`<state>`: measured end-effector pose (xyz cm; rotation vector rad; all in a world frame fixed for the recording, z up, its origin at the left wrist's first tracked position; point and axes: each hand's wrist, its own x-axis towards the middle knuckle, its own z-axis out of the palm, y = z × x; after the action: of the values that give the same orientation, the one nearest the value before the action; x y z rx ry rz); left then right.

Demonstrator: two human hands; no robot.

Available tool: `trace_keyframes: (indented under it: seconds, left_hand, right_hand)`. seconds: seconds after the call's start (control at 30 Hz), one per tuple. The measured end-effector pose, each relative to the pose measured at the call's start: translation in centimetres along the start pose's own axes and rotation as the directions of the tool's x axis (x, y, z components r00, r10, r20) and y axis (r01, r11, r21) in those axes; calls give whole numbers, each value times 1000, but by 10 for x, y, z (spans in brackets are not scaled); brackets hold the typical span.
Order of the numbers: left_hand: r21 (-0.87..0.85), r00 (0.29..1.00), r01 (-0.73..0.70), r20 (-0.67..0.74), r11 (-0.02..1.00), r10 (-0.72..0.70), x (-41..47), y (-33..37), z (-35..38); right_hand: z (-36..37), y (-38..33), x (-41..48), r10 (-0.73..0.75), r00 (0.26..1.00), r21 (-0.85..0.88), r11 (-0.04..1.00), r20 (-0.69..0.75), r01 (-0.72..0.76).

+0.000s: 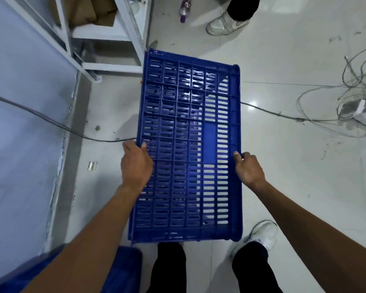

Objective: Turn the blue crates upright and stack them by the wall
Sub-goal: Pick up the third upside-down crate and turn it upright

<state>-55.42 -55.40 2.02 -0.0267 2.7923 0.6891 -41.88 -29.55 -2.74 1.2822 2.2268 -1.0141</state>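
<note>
I hold a long blue slotted crate (188, 127) above the tiled floor, its long axis pointing away from me and tilted so a slatted side faces up. My left hand (135, 163) grips its left long edge, thumb over the rim. My right hand (248, 169) grips the right long edge at about the same height. Another blue crate (123, 269) shows partly at the bottom left, under my left forearm, close to the wall (19, 123).
A white metal rack (106, 37) stands against the wall beyond the crate. A dark cable (51, 121) runs across the floor under the crate. Tangled wires and a power strip (359, 108) lie right. Another person's shoe (226, 24) and a bottle (184, 9) are ahead.
</note>
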Motion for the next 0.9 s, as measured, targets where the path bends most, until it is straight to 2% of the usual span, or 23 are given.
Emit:
trace_keyframes:
  seconds: [0.1,0.23,0.33,0.5,0.63,0.9]
  left_hand:
    - [-16,999,42,8,999,-42,18,-24,-2]
    - [-50,991,132,45,990,-130,39,-51,1]
    - [-37,978,193,84,980,-190,50,-61,-1]
    - [130,953,209,195,969,-232,66,-72,-9]
    - [192,967,111,204,975,-150,56,-69,-8]
    - [99,965,59,250,993,-82,12,-18,32]
  right_hand:
    - [19,-13,2,15,998,34,999,64,-17]
    - [47,-24,3,96,986,358,923,136,-139]
    - [66,-36,-1,136,988,490,858,72,-154]
    - [77,-54,-9,144,985,440,894,-92,-89]
    - [61,-49,-10,124,984,388,919,-130,-64]
    - [-10,4,-15,121,970,337,940,-212,-43]
